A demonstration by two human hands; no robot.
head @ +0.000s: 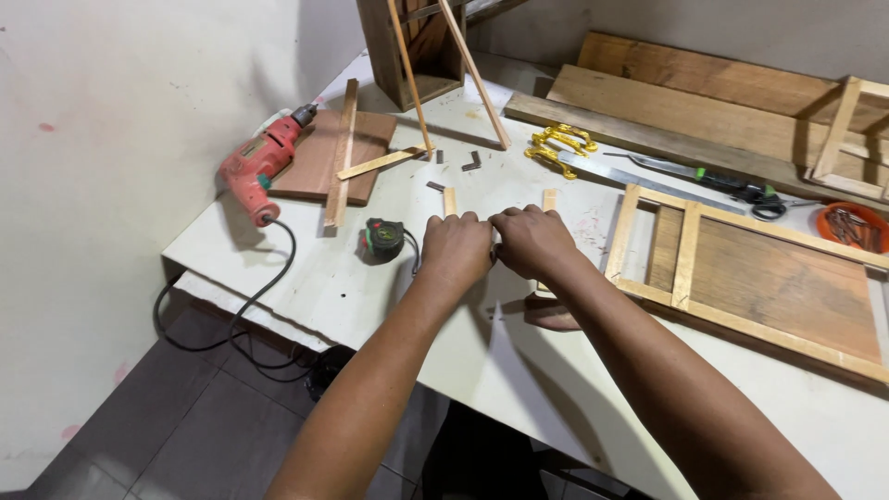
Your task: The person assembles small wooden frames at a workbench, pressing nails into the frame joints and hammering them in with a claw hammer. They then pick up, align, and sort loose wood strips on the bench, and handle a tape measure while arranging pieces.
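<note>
**A:** Wooden strips (451,200), that's what this is about. Going big to small though: white surface (306,278), slatted wood frame (741,268) off to the person's right, red drill (259,167) far left, black tape measure (382,238) just beside the left hand.

**B:** And the hands?

**A:** Left hand (457,245) and right hand (531,239) are knuckle to knuckle mid-surface, both curled shut. Can't tell what's pinched between them, it's hidden. Two short strips poke out just beyond the fingers, long axes pointing away from the person. One sits nearer the left hand, the other strip (549,198) nearer the right.
</note>
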